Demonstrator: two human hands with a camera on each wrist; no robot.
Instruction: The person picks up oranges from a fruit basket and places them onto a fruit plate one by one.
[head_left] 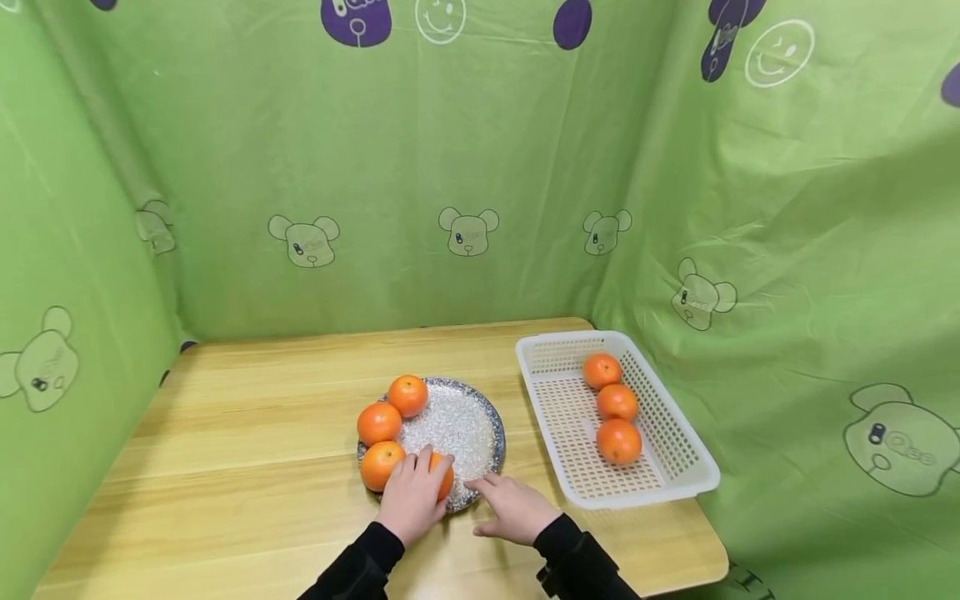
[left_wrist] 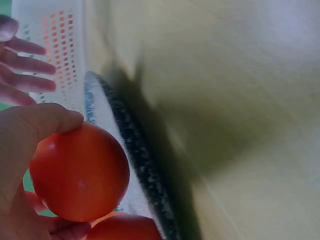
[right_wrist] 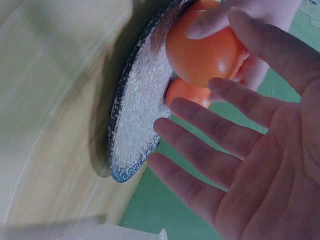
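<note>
Orange fruit [left_wrist: 82, 175], gripped by the left hand [head_left: 411, 498], is at the speckled plate's [head_left: 457, 425] near edge, just left of the empty, spread-fingered right hand [head_left: 516, 508].

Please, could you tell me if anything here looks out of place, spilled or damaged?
No spill or damage shows on the oranges or plate. Only the white basket looks slightly odd: its right rim seems to reach past the edge of the table; whether its base overhangs, I cannot tell.
</note>
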